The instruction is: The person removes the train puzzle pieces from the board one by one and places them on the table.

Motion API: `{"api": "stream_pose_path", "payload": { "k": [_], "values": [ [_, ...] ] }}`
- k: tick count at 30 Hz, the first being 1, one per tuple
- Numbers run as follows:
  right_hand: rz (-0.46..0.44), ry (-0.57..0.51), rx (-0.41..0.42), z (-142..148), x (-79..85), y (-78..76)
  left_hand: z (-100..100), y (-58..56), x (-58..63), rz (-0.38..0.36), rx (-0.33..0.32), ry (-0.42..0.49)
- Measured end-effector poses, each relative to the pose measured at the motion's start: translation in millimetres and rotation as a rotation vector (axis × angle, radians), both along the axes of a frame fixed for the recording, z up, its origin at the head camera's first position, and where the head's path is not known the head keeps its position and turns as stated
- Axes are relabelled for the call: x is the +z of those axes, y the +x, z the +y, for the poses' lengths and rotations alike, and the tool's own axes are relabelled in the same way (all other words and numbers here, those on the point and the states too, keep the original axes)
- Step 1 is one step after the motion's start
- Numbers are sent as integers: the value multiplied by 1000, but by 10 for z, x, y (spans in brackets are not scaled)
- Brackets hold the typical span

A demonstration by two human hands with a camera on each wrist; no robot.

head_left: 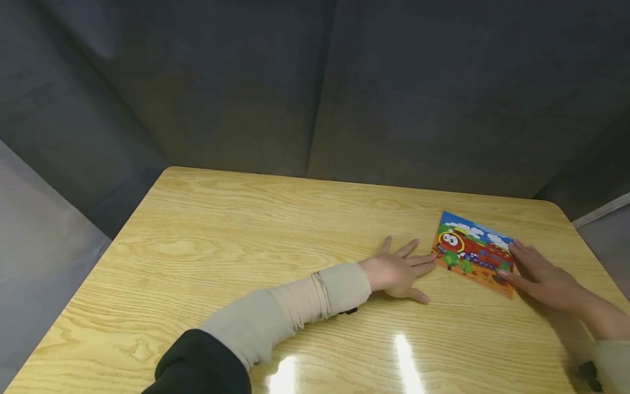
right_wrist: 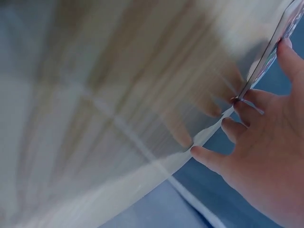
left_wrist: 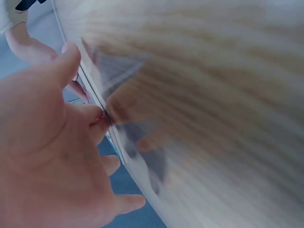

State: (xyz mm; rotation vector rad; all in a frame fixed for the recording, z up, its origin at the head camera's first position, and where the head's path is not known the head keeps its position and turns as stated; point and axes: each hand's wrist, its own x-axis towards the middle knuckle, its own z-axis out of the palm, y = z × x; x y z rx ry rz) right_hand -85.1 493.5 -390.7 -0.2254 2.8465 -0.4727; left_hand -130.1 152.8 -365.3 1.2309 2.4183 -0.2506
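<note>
A picture card (head_left: 472, 254) printed with a red cartoon train lies flat and slightly turned at the right of the table. My left hand (head_left: 396, 273) is spread on the tabletop, fingers straight, one fingertip right at the card's left edge. At the opposite end, my right hand (head_left: 548, 282) touches the card, thumb lying over its lower right part and fingers along its right edge. The right wrist view shows the card (right_wrist: 266, 59) nearly edge-on, with the right hand (right_wrist: 266, 137) beside it, fingers extended. In the left wrist view the left hand's palm (left_wrist: 52, 156) faces the camera.
The wood-grain table (head_left: 221, 235) has rounded far corners and runs to a dark curtain (head_left: 246, 93) behind it. A grey panel (head_left: 39, 262) stands along the left side. Light glares off the front of the tabletop.
</note>
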Motion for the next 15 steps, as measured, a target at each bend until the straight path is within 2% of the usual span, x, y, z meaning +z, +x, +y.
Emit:
{"api": "stream_pose_path", "payload": {
  "k": [11,15],
  "values": [
    [9,79,25,-324,8,-15,-350,21,-43,-32,-2,66],
    [5,90,25,-444,19,-20,-467,31,-68,-22,-8,79]
  ]
}}
